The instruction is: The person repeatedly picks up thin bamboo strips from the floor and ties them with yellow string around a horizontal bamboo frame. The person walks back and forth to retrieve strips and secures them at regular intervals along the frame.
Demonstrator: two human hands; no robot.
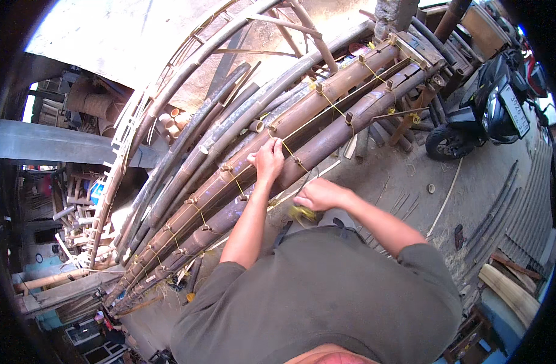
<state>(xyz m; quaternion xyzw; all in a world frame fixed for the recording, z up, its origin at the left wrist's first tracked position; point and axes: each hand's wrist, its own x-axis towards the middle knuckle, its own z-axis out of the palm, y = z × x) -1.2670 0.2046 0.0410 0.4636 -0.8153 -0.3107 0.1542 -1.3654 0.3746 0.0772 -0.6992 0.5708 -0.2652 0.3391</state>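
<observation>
Two long brown bamboo poles [317, 148] lie side by side, with short wooden pegs [348, 117] along them. Yellow cord [333, 105] runs zigzag from peg to peg across the gap between the poles. My left hand [269, 160] is closed at a peg on the farther pole, fingertips pinching the cord. Closer to my body, right of the nearer pole, my right hand [324, 195] is curled into a fist around a bundle of yellow cord [302, 213], part of which hangs below the fingers. Its fingertips are mostly hidden.
More bamboo poles [229, 136] are stacked beyond the pegged pair, beside a curved bamboo frame [168, 91]. A black motorbike [490, 109] stands at the right. Thin bamboo strips [446, 197] lie on the floor. A pale beam [71, 145] crosses the left side.
</observation>
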